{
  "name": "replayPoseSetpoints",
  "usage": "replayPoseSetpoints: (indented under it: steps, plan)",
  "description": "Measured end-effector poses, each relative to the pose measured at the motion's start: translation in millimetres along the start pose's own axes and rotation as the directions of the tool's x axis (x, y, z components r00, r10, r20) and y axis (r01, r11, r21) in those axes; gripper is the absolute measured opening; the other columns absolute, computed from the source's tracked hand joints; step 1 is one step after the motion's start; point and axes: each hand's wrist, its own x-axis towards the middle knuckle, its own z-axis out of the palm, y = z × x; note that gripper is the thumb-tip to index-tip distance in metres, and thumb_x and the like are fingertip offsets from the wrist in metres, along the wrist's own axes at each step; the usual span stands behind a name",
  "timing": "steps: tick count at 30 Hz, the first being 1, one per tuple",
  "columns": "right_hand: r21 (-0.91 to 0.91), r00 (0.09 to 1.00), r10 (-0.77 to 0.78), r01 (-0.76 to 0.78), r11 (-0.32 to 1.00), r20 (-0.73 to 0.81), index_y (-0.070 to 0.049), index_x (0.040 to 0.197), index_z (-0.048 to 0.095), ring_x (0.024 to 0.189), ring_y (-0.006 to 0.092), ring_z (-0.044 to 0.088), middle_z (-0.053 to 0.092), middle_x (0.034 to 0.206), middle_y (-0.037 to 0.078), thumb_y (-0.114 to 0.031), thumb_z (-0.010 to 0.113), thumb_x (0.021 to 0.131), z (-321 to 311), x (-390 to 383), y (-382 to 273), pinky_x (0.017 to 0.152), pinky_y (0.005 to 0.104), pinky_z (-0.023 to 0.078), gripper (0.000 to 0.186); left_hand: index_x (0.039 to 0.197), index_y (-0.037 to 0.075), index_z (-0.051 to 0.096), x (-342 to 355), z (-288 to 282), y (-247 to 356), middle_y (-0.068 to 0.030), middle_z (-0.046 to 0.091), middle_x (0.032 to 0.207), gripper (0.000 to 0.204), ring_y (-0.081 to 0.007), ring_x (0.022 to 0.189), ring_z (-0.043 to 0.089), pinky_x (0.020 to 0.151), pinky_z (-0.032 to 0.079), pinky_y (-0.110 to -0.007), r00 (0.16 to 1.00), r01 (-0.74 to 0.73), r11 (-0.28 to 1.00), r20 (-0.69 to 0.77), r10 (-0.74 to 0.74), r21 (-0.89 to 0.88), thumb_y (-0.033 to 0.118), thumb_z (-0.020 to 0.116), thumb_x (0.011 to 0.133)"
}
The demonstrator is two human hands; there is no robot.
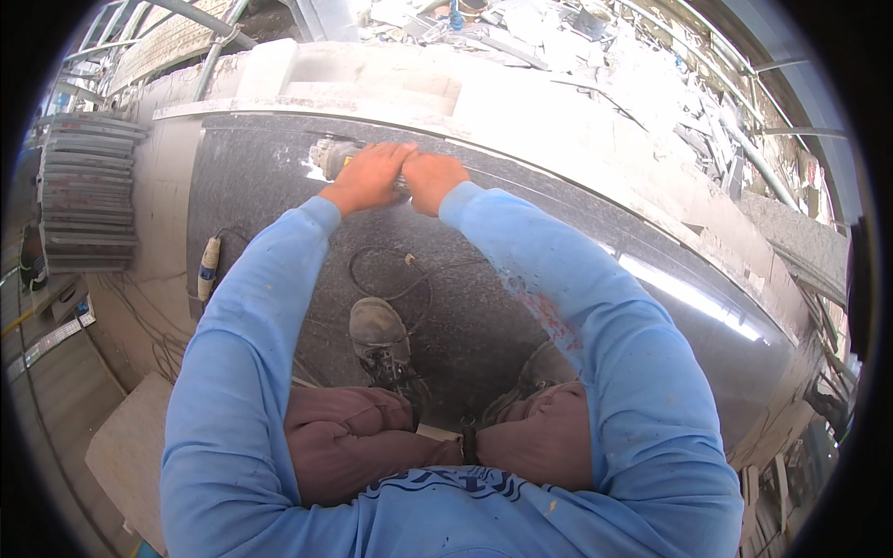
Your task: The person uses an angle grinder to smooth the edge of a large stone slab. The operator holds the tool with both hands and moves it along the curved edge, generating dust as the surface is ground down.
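Since the power tool [334, 158] probably got kinda jumpy, left hand [370, 177] and right hand [435, 180] both had it gripped, far on the slab [256, 181].

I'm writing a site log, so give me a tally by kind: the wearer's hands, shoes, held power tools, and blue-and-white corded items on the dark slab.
Hands (left hand, right hand): 2
Shoes, one partly hidden: 2
Power tool: 1
Blue-and-white corded item: 1
Total: 6
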Motion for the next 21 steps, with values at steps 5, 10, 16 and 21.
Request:
replayPoseSetpoints:
  steps: [5, 10, 16, 21]
  plan:
    - [0.011, 1.000, -0.002, 0.002, 1.000, -0.009, 0.003, 0.110, 0.067, 0.106, 0.0345, 0.069, 0.071, 0.111, 0.020, -0.004, 0.070, 0.082, -9, -21, 7, 0.089, 0.0434, 0.058, 0.029, 0.144, 0.009, 0.041, 4, -5, 20, -0.0164, 0.061, 0.129, 0.088, -0.0360, 0.121, 0.058, 0.103, 0.046, -0.048, 0.998, -0.049, 0.998, -0.038, 0.047, -0.036, 0.017, 0.087, 0.070]
    - [-0.032, 1.000, 0.018, -0.018, 0.999, -0.010, 0.004, 0.111, 0.067, 0.107, 0.0343, 0.069, 0.071, 0.110, 0.021, -0.004, 0.070, 0.082, -14, -39, 11, 0.089, 0.0435, 0.058, 0.029, 0.143, 0.008, 0.041, 8, 0, 32, -0.0165, 0.061, 0.129, 0.089, -0.0361, 0.119, 0.058, 0.102, 0.047, -0.047, 0.995, -0.088, 0.996, -0.042, 0.087, -0.021, 0.016, 0.088, 0.068]
    - [-0.030, 1.000, 0.024, -0.024, 0.999, 0.003, 0.003, 0.112, 0.066, 0.106, 0.0339, 0.070, 0.072, 0.110, 0.020, -0.003, 0.070, 0.082, -13, -31, 10, 0.088, 0.0433, 0.058, 0.030, 0.143, 0.009, 0.041, 8, 2, 28, -0.0155, 0.061, 0.127, 0.089, -0.0351, 0.116, 0.059, 0.102, 0.047, -0.047, 0.996, -0.074, 0.997, -0.045, 0.074, -0.005, 0.014, 0.088, 0.067]
    - [-0.020, 1.000, 0.013, -0.013, 1.000, -0.012, 0.002, 0.111, 0.067, 0.107, 0.0336, 0.070, 0.072, 0.111, 0.019, -0.003, 0.070, 0.082, -5, -14, 6, 0.089, 0.0435, 0.058, 0.030, 0.144, 0.010, 0.042, 5, 0, 13, -0.0155, 0.060, 0.129, 0.089, -0.0357, 0.117, 0.058, 0.103, 0.047, -0.047, 1.000, -0.024, 1.000, -0.008, 0.023, -0.018, 0.012, 0.088, 0.067]
